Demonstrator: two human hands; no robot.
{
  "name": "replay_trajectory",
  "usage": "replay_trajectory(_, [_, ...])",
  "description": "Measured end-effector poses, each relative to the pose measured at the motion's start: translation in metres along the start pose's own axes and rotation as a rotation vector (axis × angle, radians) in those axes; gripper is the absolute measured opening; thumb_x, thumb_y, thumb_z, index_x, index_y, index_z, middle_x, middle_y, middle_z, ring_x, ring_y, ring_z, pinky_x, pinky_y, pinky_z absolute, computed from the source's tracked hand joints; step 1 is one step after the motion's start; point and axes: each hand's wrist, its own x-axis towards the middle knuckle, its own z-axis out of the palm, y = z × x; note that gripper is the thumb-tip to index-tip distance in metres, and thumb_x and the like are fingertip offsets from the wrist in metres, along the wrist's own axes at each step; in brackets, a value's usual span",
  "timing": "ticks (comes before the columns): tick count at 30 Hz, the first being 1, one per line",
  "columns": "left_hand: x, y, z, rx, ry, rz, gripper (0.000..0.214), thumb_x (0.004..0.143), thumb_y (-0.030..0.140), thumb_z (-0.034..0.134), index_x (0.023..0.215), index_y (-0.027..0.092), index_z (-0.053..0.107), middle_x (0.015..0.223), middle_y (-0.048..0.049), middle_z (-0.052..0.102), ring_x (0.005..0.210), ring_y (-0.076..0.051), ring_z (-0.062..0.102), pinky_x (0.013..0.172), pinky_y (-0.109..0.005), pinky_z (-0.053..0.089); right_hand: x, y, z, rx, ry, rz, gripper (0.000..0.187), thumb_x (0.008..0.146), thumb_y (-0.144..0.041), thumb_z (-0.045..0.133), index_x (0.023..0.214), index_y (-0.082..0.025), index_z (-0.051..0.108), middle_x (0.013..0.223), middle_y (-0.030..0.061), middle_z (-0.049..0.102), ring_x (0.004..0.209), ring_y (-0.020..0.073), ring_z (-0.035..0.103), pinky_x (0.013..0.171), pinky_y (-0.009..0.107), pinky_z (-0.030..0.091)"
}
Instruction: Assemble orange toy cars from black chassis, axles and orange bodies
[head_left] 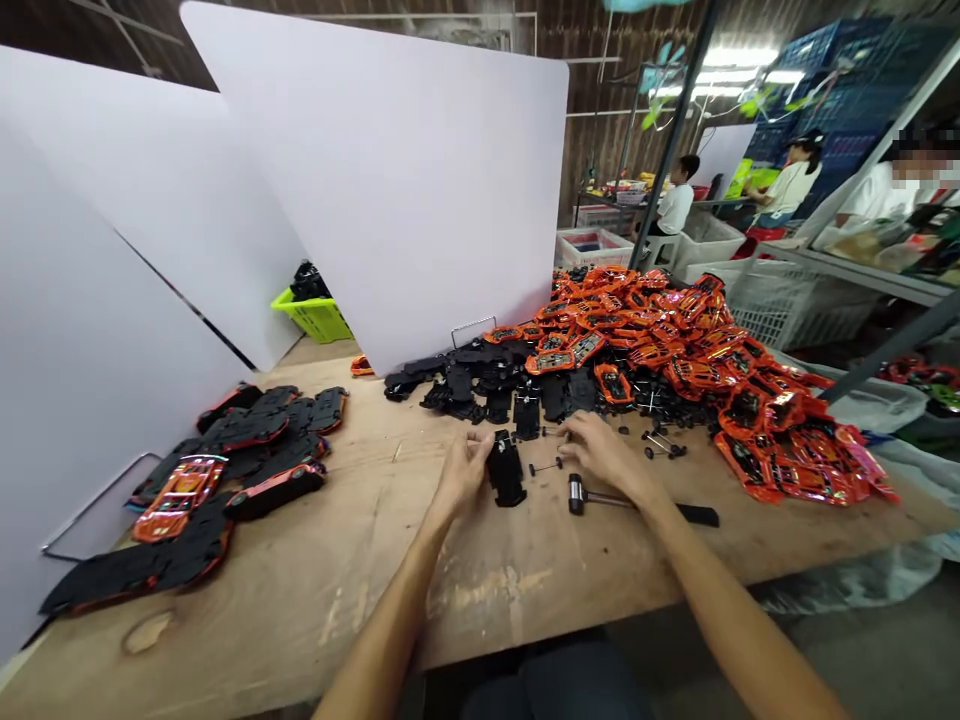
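My left hand [466,462] is closed on the left edge of a black toy car chassis [507,475], which lies on the wooden table in front of me. Just right of it, my right hand [600,450] has its fingers bent together at the end of a thin wheel axle [553,432]; its fingertips are partly hidden. Another axle with small black wheels [546,467] lies between the chassis and my right hand. Under my right forearm rests a hammer [576,495] with a black handle. More wheel axles [664,445] lie to the right.
Black chassis parts [480,375] and a large heap of orange car bodies [645,320] fill the back right. Joined cars [255,440] lie at the left. White panels [397,180] stand behind, near a green basket [319,318]. Several people sit or stand in the background.
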Motion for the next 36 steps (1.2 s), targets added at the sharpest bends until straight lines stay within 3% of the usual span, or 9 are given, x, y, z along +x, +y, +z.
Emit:
replay_trajectory(3, [-0.012,0.005,0.001,-0.206,-0.155,-0.103,0.056,0.084,0.073,0.063,0.100,0.019,0.061,0.085,-0.0051,0.073,0.067,-0.018,0.068,0.061,-0.029,0.053,0.002,0.016,-0.005,0.050,-0.028,-0.004,0.010,0.086,-0.011,0.070,0.088,-0.020,0.073,0.100,0.0046,0.063,0.093,0.0198,0.061,0.088,0.034,0.050])
replay_trajectory(6, [-0.024,0.005,0.003,-0.365,-0.269,-0.185,0.053,0.067,0.054,0.089,0.097,0.015,0.070,0.093,-0.0101,0.078,0.075,-0.019,0.072,0.065,-0.028,0.056,0.001,0.022,0.002,0.121,0.029,0.008,0.008,0.087,-0.017,0.069,0.083,-0.020,0.074,0.101,0.0048,0.062,0.091,0.0188,0.062,0.089,0.034,0.051])
replay_trajectory(13, [-0.046,0.006,0.001,-0.417,-0.220,-0.247,0.040,0.061,0.025,0.093,0.094,0.015,0.072,0.083,-0.0054,0.079,0.062,-0.016,0.071,0.058,-0.026,0.056,0.001,0.035,-0.002,0.362,0.231,0.183,0.040,0.091,-0.056,0.065,0.100,-0.019,0.076,0.115,0.0135,0.073,0.104,0.0278,0.070,0.091,0.044,0.057])
replay_trajectory(17, [-0.054,0.019,-0.012,-0.301,-0.508,-0.308,0.061,0.072,0.031,0.088,0.128,0.017,0.067,0.086,-0.0107,0.081,0.063,-0.020,0.074,0.053,-0.027,0.056,-0.018,-0.006,-0.008,0.519,0.078,0.110,0.032,0.086,-0.053,0.075,0.096,-0.022,0.077,0.131,0.0113,0.071,0.121,0.0273,0.068,0.106,0.043,0.053])
replay_trajectory(20, [-0.056,0.023,-0.026,-0.214,-0.737,-0.350,0.057,0.072,0.033,0.090,0.123,0.017,0.069,0.081,-0.0102,0.080,0.061,-0.019,0.073,0.053,-0.025,0.054,-0.043,-0.049,0.002,0.617,-0.162,-0.021,0.031,0.087,-0.039,0.078,0.114,-0.026,0.072,0.133,0.0065,0.070,0.125,0.0243,0.066,0.108,0.040,0.052])
replay_trajectory(25, [-0.067,0.006,-0.040,-0.305,-0.457,-0.296,0.043,0.063,0.037,0.095,0.087,0.011,0.072,0.077,-0.0104,0.077,0.071,-0.020,0.074,0.067,-0.028,0.059,-0.067,-0.072,0.033,0.396,-0.184,-0.088,0.051,0.084,-0.020,0.078,0.132,-0.026,0.061,0.128,0.0077,0.069,0.121,0.0265,0.065,0.106,0.044,0.051])
replay_trajectory(29, [-0.086,-0.007,-0.034,-0.362,-0.294,-0.253,0.045,0.071,0.047,0.090,0.090,0.013,0.069,0.088,-0.0071,0.075,0.079,-0.016,0.072,0.081,-0.029,0.060,-0.060,-0.073,0.040,0.407,-0.130,-0.054,0.061,0.085,-0.022,0.078,0.141,-0.028,0.054,0.139,0.0078,0.064,0.129,0.0256,0.062,0.112,0.043,0.048])
replay_trajectory(32, [-0.095,-0.009,-0.025,-0.402,-0.260,-0.232,0.051,0.069,0.054,0.089,0.091,0.015,0.064,0.085,-0.0047,0.071,0.078,-0.018,0.070,0.076,-0.035,0.062,-0.051,-0.082,0.041,0.411,-0.161,-0.064,0.062,0.086,-0.022,0.077,0.142,-0.029,0.052,0.141,0.0075,0.064,0.132,0.0254,0.060,0.114,0.043,0.046])
replay_trajectory(36, [-0.096,-0.008,-0.015,-0.298,-0.131,-0.158,0.058,0.071,0.068,0.082,0.088,0.018,0.058,0.073,0.0001,0.066,0.068,-0.015,0.064,0.060,-0.024,0.054,-0.052,-0.092,0.048,0.425,-0.211,-0.015,0.071,0.080,-0.028,0.085,0.142,-0.029,0.050,0.134,0.0074,0.068,0.125,0.0267,0.065,0.108,0.043,0.051])
